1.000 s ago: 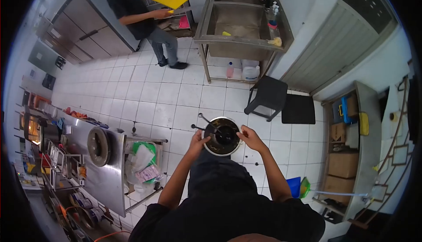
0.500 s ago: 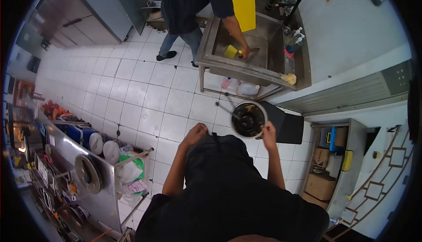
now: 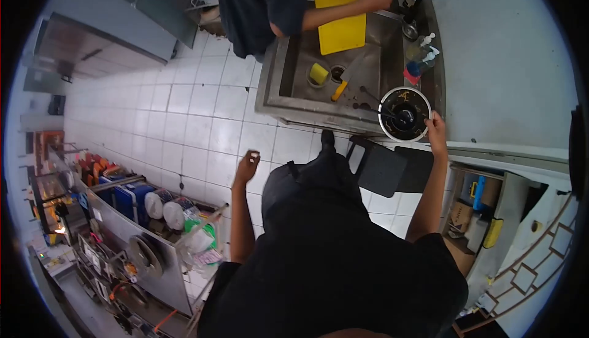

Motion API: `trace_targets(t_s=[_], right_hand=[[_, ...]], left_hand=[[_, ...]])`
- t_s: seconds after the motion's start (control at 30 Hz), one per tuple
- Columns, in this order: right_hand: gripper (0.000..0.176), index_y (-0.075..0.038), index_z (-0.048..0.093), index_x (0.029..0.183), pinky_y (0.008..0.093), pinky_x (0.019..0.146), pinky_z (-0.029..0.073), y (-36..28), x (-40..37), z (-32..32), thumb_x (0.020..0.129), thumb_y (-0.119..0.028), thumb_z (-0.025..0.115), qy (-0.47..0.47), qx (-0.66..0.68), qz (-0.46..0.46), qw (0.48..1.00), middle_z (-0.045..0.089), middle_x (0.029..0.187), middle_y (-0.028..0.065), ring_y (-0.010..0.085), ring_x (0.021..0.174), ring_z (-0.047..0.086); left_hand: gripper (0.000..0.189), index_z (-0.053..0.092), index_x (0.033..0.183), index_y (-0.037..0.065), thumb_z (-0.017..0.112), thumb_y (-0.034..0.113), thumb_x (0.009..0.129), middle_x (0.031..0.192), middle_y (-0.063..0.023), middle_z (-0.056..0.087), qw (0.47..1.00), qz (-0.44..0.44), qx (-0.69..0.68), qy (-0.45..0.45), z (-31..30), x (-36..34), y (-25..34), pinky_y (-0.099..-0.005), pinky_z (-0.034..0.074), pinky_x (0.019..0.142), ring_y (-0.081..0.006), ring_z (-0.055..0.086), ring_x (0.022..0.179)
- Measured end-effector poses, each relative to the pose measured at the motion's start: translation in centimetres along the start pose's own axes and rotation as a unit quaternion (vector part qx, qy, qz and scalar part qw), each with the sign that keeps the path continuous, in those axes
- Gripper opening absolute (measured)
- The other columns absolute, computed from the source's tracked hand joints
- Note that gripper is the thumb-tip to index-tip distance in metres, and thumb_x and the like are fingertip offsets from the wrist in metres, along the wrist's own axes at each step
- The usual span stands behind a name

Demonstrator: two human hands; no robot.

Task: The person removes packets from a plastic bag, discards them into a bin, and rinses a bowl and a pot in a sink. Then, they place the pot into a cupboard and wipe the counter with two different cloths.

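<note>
While the right hand point(image 3: 436, 132) had its grip closed on the bowl point(image 3: 407, 89) at the near right corner of the sink point(image 3: 383, 62), the left hand point(image 3: 248, 166), half curled, contents unclear, hung nearer, leftward of it.

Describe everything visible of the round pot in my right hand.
Round, open pot, metal-looking, with a pale rim; dark and shiny inside with yellowish-brown streaks. Two long dark handles stick out past the rim over the sink. Your right hand grips the opposite side. Pot appears at the sink's near corner; can't tell whether they touch.
</note>
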State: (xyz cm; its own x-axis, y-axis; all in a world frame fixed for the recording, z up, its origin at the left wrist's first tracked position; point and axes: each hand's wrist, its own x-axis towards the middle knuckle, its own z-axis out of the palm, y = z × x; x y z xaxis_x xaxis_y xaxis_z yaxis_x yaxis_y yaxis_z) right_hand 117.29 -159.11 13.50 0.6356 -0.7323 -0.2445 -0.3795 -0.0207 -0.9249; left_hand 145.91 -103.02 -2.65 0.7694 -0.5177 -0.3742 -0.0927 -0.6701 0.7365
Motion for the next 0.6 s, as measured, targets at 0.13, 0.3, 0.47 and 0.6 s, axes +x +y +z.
trace_targets(t_s=[0.13, 0.3, 0.47, 0.6], right_hand=[[0.006, -0.003, 0.058, 0.089, 0.0227, 0.060, 0.039, 2.0, 8.1, 2.1, 0.086, -0.003, 0.053, -0.034, 0.018, -0.095, 0.995, 0.049, 0.074, -0.0040, 0.0051, 0.067, 0.045], [0.009, -0.004, 0.060, 0.092, 0.0232, 0.059, 0.040, 6.8, 17.4, 8.2, 0.088, -0.010, 0.054, -0.102, 0.004, -0.038, 0.994, 0.051, 0.073, -0.0038, 0.0051, 0.067, 0.047], [0.009, -0.008, 0.060, 0.085, 0.0254, 0.056, 0.045, 17.1, 25.2, 13.9, 0.085, -0.014, 0.054, -0.164, 0.008, 0.040, 0.986, 0.051, 0.071, -0.0036, 0.0070, 0.063, 0.051], [0.007, -0.008, 0.059, 0.081, 0.0254, 0.054, 0.045, 19.9, 26.7, 16.7, 0.080, -0.014, 0.054, -0.205, 0.018, 0.144, 0.968, 0.050, 0.069, -0.0034, 0.0079, 0.061, 0.051]], left_hand=[[0.041, 0.052, 0.126, 0.002, 0.054, 0.027, 0.094, 0.109, -0.0148, 0.066, 0.976, -0.133, -0.130, -0.112, 4.1, -3.6, 1.6, -0.0345, 0.045, 0.093, -0.0249, 0.060, 0.106], [0.053, 0.050, 0.134, 0.004, 0.041, 0.042, 0.098, 0.134, -0.0152, 0.051, 0.941, -0.202, -0.239, -0.127, 7.9, -6.0, 5.9, -0.0323, 0.028, 0.109, -0.0249, 0.043, 0.129], [0.056, 0.048, 0.135, 0.004, 0.046, 0.044, 0.096, 0.137, -0.0142, 0.049, 0.931, -0.256, -0.256, -0.041, 8.5, -6.8, 8.1, -0.0324, 0.029, 0.109, -0.0239, 0.041, 0.130], [0.058, 0.046, 0.137, 0.003, 0.044, 0.044, 0.096, 0.140, -0.0146, 0.046, 0.918, -0.243, -0.312, 0.016, 10.2, -9.3, 8.2, -0.0327, 0.027, 0.110, -0.0247, 0.039, 0.133]])
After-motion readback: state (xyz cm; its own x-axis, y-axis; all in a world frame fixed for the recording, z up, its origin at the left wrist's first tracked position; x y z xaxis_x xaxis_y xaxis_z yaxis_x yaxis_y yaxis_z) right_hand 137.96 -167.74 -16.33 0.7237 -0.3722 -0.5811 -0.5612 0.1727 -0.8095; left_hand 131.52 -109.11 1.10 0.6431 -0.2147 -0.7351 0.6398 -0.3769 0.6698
